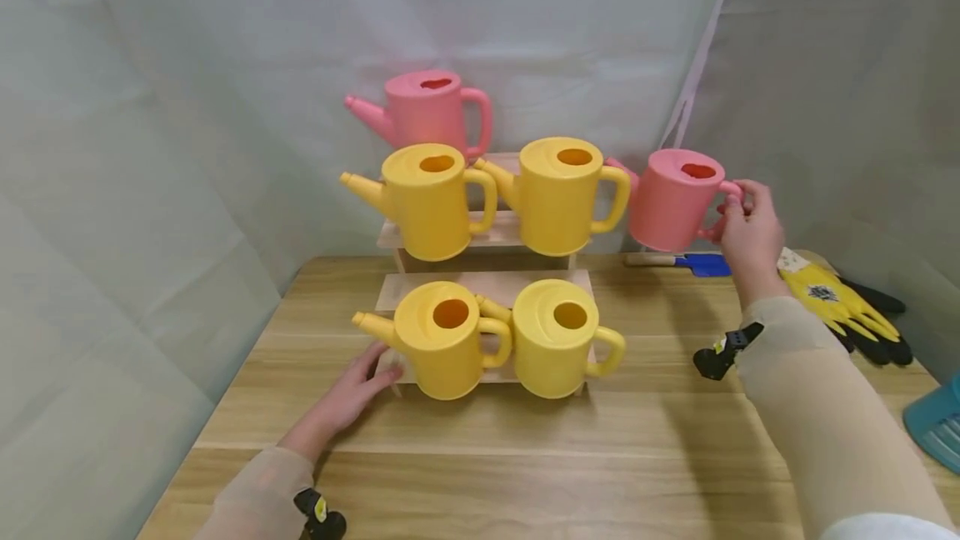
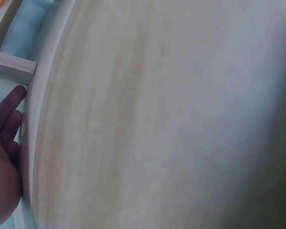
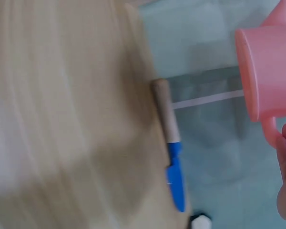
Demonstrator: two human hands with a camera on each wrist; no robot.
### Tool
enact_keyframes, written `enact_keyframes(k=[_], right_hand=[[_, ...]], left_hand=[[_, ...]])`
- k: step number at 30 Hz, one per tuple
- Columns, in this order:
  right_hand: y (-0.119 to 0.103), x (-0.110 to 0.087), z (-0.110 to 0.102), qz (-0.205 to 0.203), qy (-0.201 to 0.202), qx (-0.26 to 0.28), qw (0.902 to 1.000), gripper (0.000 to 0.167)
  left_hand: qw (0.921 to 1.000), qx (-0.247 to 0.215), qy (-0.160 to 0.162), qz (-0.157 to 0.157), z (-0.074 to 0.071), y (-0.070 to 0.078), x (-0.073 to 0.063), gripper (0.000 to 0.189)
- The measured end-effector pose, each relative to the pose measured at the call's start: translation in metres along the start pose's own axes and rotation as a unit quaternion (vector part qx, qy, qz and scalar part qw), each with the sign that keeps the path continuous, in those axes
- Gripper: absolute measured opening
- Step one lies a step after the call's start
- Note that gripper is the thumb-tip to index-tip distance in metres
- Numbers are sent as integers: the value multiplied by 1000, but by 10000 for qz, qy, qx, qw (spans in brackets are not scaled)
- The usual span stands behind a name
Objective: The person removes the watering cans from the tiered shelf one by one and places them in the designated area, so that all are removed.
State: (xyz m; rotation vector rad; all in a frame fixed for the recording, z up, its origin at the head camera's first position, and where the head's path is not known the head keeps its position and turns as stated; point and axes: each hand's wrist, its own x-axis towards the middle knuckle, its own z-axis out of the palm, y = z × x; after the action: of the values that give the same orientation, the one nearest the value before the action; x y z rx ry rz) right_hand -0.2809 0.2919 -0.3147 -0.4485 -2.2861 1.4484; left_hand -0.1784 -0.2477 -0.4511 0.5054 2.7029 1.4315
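Observation:
My right hand [image 1: 752,227] grips the handle of a pink watering can [image 1: 671,200], which is held in the air right of a stepped wooden rack [image 1: 480,283]. In the right wrist view the same pink can [image 3: 274,71] shows at the right edge, fingers at its handle. My left hand [image 1: 352,390] lies by the rack's lower left corner, fingers extended next to the wood. A second pink watering can [image 1: 427,113] stands on the top step. Two yellow watering cans [image 1: 431,207] stand on the middle step, and two more yellow cans [image 1: 553,344] on the bottom one.
A trowel with a blue blade [image 1: 703,265] and wooden handle lies at the table's back edge. Beside it are yellow and black gloves [image 1: 840,298]. A teal container [image 1: 937,423] stands at the right edge. White cloth [image 1: 525,15] hangs behind the table.

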Motion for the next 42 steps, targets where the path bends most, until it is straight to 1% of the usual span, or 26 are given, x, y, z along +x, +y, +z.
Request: enact_keyframes(k=[6, 8, 13, 16, 18, 21, 22, 28, 31, 35, 39, 42], right_hand=[[29, -9, 9, 289, -73, -58, 9995, 48], [39, -12, 12, 335, -168, -2, 9993, 49], [58, -20, 18, 346, -226, -187, 9990, 49], [67, -25, 21, 315, -274, -254, 9988, 48], [72, -28, 24, 229, -316, -177, 9991, 47], [77, -33, 27, 140, -377, -30, 9992, 44], [79, -35, 28, 125, -380, -76, 9992, 44], [85, -39, 37, 300, -535, 121, 9980, 45], [88, -42, 42, 290, -557, 269, 9977, 43], [91, -44, 47, 174, -532, 469, 9973, 40], [93, -44, 49, 164, -626, 709, 9954, 41], [93, -43, 50, 89, -700, 847, 9939, 41]], left_hand=[[9999, 130, 56, -62, 0, -1, 0, 51], [9998, 176, 55, -65, 0, -1, 0, 52], [9999, 157, 9, -53, 0, -1, 0, 52], [9997, 177, -5, -151, 0, 0, -1, 54], [9994, 255, 3, -244, 0, 1, -1, 55], [9991, 292, 0, -306, -1, 3, -2, 56], [9989, 316, 5, -341, -1, 3, -2, 56], [9985, 367, -4, -415, 0, 3, -2, 56], [9986, 364, -4, -389, 0, 3, -2, 56], [9991, 301, 3, -301, 0, 2, -1, 55], [9994, 263, 15, -228, 0, 1, -1, 54], [9992, 316, 31, -258, 1, 1, -1, 54]])
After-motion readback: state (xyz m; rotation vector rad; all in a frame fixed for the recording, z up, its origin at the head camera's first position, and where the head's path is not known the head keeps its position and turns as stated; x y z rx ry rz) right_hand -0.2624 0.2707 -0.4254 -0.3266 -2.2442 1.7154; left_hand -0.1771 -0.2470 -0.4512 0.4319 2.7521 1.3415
